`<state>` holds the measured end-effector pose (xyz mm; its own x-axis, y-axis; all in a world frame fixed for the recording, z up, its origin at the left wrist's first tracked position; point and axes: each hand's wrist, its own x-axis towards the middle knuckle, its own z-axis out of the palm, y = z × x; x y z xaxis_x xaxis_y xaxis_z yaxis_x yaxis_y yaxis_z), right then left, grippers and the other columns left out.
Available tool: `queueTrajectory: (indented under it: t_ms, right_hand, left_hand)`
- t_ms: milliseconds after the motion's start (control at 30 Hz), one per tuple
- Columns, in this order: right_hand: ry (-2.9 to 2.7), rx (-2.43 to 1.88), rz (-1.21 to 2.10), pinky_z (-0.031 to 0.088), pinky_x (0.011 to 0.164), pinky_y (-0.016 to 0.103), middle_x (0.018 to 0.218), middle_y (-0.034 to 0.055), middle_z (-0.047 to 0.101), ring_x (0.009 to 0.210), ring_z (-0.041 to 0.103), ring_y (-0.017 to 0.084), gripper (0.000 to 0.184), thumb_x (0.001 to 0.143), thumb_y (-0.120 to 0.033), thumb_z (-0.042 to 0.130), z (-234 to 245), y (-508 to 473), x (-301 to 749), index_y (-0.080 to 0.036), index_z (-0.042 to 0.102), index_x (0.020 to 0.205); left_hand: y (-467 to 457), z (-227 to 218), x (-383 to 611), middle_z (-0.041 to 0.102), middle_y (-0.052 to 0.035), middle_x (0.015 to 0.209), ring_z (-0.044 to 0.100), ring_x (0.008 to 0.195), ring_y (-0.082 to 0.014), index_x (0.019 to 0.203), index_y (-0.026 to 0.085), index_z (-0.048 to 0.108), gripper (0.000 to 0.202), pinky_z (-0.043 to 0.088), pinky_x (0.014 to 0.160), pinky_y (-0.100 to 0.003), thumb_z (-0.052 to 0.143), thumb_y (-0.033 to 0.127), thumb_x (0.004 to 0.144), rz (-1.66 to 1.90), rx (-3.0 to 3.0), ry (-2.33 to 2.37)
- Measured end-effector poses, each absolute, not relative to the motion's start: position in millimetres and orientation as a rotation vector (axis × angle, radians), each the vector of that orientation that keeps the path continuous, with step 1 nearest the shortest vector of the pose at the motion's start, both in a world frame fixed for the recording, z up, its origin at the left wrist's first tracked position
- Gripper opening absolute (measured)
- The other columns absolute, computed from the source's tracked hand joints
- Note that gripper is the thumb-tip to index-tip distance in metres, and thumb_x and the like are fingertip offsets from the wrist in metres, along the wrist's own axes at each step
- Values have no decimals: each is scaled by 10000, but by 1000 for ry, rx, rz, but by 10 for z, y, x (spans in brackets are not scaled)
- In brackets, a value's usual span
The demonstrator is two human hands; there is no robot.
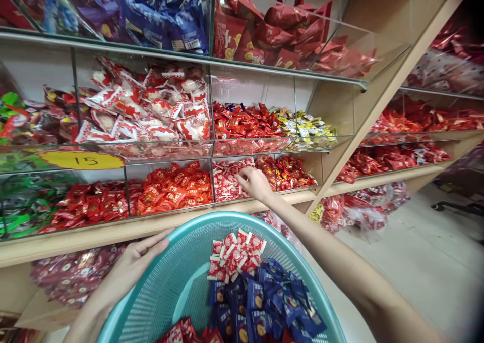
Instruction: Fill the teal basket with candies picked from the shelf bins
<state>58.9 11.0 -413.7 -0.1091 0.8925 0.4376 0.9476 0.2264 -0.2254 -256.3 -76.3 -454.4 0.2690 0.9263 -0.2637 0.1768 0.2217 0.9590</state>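
Observation:
My left hand [140,258] grips the left rim of a teal plastic basket [157,277]. Inside the basket are small red-and-white wrapped candies [236,254], a larger heap of dark blue packets [266,300] and some red packets [180,331] at the near edge. My right hand [256,182] reaches past the basket to a lower shelf compartment of red-and-white wrapped candies [226,180]. Its fingers are curled together over these candies; whatever they may hold is hidden.
Glass dividers split the wooden shelf [189,221] into compartments. Orange-red packets [176,187] lie left of my right hand, red-and-gold candies [293,172] right. A yellow tag [81,160] reads 15. Bagged goods [355,212] sit below the right shelf.

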Motion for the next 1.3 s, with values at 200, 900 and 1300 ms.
queueTrajectory:
  t_ms: [200, 900, 1300]
  right_hand:
    - [-1904, -1694, -168, 387, 733, 245, 1063, 50, 550, 886, 535, 165, 281, 858, -287, 357, -4377, 483, 691, -220, 563, 1037]
    - [-2072, -1907, -149, 401, 744, 286, 1138, 126, 448, 989, 499, 237, 533, 847, -521, 316, -4424, 424, 588, -210, 401, 1271]
    - [-2025, -1701, -148, 388, 720, 265, 1119, 98, 463, 956, 493, 198, 370, 827, -404, 415, -4480, 426, 610, -181, 480, 1115]
  left_hand:
    - [-767, -4533, -2577, 600, -9, 1132, 559, 1030, -237, 1177, 256, 545, 553, 453, 866, -292, 623, 488, 681, 734, 1313, 1215]
    - [-820, -4464, -2541, 613, -20, 1110, 539, 1051, -254, 1159, 259, 559, 555, 441, 875, -300, 652, 473, 656, 746, 1287, 1237]
    - [-844, -4444, -2502, 624, -26, 1091, 560, 1024, -256, 1144, 239, 576, 595, 482, 823, -306, 646, 523, 626, 770, 1294, 1255]
